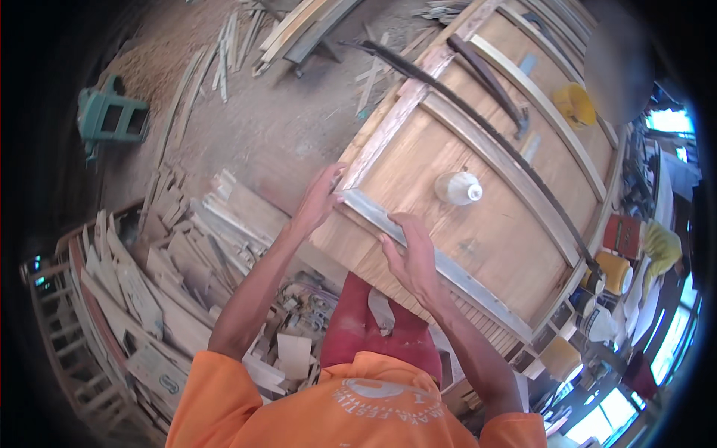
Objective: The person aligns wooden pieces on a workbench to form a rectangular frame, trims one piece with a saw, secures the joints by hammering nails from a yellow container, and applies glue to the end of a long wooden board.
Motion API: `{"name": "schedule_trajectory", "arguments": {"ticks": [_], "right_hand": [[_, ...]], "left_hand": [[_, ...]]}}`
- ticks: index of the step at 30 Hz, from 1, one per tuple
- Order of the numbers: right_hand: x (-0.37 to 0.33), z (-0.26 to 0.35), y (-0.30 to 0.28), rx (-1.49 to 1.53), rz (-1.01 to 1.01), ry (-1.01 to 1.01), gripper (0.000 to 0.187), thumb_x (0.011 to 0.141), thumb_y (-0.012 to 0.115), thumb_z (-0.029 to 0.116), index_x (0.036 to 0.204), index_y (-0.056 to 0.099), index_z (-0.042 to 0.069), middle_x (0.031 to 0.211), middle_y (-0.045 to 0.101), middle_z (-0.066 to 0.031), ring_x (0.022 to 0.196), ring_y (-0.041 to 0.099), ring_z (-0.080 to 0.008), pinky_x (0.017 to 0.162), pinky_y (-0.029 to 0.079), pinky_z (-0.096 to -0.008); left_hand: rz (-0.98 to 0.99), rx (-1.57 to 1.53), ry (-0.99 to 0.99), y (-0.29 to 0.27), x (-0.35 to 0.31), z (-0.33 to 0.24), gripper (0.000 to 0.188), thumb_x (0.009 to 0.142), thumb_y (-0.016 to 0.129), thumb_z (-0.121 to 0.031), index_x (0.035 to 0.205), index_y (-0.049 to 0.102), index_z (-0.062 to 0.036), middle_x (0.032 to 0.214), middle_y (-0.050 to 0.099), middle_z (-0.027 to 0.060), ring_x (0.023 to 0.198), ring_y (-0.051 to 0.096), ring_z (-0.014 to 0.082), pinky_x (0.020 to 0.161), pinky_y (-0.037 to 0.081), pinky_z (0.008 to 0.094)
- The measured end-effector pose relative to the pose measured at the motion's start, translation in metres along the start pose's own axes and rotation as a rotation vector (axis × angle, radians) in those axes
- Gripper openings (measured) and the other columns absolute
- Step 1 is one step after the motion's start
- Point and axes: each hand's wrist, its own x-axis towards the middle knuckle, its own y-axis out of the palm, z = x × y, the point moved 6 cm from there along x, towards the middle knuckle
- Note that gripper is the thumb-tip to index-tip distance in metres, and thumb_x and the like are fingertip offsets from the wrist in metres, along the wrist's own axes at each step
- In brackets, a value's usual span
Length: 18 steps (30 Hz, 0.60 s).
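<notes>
A pale wooden strip point(455, 272) runs along the near side of a large framed plywood panel point(396, 160). At the strip's left end, my left hand point(321, 200) touches the corner of the frame, its fingers stretched out and apart from the thumb. My right hand point(413, 260) straddles the strip further along, thumb on the near side and fingers on the far side. Beyond it a white plastic bottle point(454, 188) stands on the plywood. A hammer point(493, 89) lies farther off, and a long dark bar point(485, 127) crosses the panel.
A yellow container point(575, 104) sits on the panel's far part. Wood offcuts point(179, 276) are heaped on the left, near a green plastic stool-like object point(112, 119). Planks point(306, 30) are stacked at the back. Yellow tubs point(614, 273) and other containers crowd the right side.
</notes>
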Motion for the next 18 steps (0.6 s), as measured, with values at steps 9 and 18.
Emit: {"name": "schedule_trajectory", "arguments": {"ticks": [9, 18], "right_hand": [[0.015, 0.034, -0.107, 0.122, -0.268, 0.181, 0.014, 0.097, 0.071, 0.005, 0.109, 0.073, -0.001, 0.098, 0.075, -0.0139, 0.092, 0.071, -0.0228, 0.087, 0.054, -0.0348], [-0.035, 0.029, -0.043, 0.3, -0.372, 0.395, 0.018, 0.097, 0.066, 0.013, 0.108, 0.072, 0.0, 0.103, 0.073, -0.0207, 0.093, 0.071, -0.0372, 0.085, 0.056, -0.044]], "left_hand": [[0.151, 0.132, 0.077, 0.001, 0.012, -0.012, 0.069, 0.091, 0.072, 0.003, 0.153, 0.043, -0.0051, 0.141, 0.058, 0.0192, 0.119, 0.06, 0.0325, 0.103, 0.051, 0.0427], [-0.308, 0.499, 0.585, -0.066, 0.175, -0.065, 0.064, 0.098, 0.069, -0.02, 0.153, 0.047, 0.0036, 0.142, 0.063, 0.0251, 0.134, 0.058, 0.0397, 0.116, 0.044, 0.0467]]}}
